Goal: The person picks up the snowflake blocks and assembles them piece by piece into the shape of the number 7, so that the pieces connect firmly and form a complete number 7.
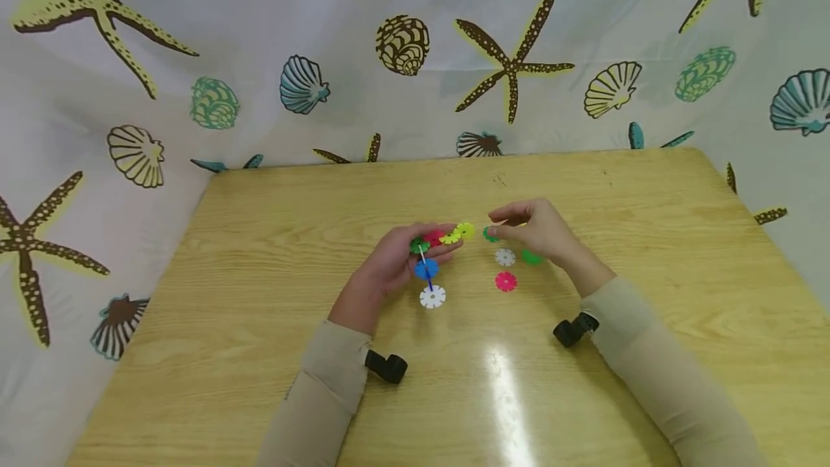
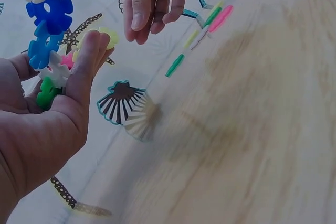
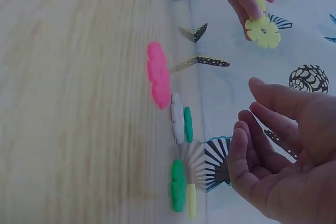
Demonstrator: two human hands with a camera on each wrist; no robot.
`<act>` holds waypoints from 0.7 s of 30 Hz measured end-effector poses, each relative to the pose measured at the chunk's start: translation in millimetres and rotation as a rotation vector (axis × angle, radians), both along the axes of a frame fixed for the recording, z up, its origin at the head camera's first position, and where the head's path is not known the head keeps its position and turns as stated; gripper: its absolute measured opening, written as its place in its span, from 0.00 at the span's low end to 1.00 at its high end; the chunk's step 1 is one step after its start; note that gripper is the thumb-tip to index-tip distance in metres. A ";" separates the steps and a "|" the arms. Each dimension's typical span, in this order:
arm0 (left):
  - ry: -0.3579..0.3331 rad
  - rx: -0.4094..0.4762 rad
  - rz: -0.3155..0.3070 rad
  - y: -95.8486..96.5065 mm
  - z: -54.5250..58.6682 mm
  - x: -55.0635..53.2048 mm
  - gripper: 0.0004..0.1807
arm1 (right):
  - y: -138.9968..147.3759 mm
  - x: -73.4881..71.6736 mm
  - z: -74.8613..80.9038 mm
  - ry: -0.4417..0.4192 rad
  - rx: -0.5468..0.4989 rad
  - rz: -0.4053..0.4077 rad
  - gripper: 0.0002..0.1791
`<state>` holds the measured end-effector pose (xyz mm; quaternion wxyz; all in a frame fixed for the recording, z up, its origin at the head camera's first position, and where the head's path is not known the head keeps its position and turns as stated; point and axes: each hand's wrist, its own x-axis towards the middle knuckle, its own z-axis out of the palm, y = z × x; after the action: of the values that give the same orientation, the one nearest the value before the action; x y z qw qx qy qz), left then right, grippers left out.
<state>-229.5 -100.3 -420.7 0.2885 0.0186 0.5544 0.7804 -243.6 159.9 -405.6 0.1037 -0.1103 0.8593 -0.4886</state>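
My left hand (image 1: pixel 389 258) grips a chain of slotted plastic discs by its green disc (image 1: pixel 419 245). From there a blue disc (image 1: pixel 426 269) and a white disc (image 1: pixel 432 297) stretch toward me, with edge-on discs linking them. The chain's other end runs past my fingers through pink to a yellow disc (image 1: pixel 465 230). My right hand (image 1: pixel 541 229) hovers right of the chain, fingers loosely bent and nothing between them in the right wrist view. Below its fingertips lies a small loose green disc (image 3: pixel 188 124).
More loose discs lie on the wooden table (image 1: pixel 259 294) under my right hand: a white disc (image 1: pixel 505 257), a pink disc (image 1: pixel 506 282), a brighter green disc (image 1: pixel 532 257) and a yellow disc (image 3: pixel 192 200). A cloth (image 1: pixel 259 6) printed with shells and starfish hangs behind the table.
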 end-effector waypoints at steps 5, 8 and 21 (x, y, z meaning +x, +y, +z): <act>0.006 -0.019 -0.007 0.0 -0.4 0.0 0.26 | 4.3 -8.2 -0.3 -0.014 0.063 0.025 0.21; 0.002 -0.026 -0.029 0.0 -0.2 0.1 0.27 | 6.1 -12.9 -1.9 -0.041 0.109 0.031 0.21; 0.001 -0.035 -0.042 1.6 -1.9 0.6 0.28 | 6.3 -26.1 -11.9 -0.113 0.225 0.065 0.23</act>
<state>-228.9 -98.7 -422.7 0.3046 0.0257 0.5676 0.7645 -269.7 166.2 -417.4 0.1793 -0.0980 0.8973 -0.3912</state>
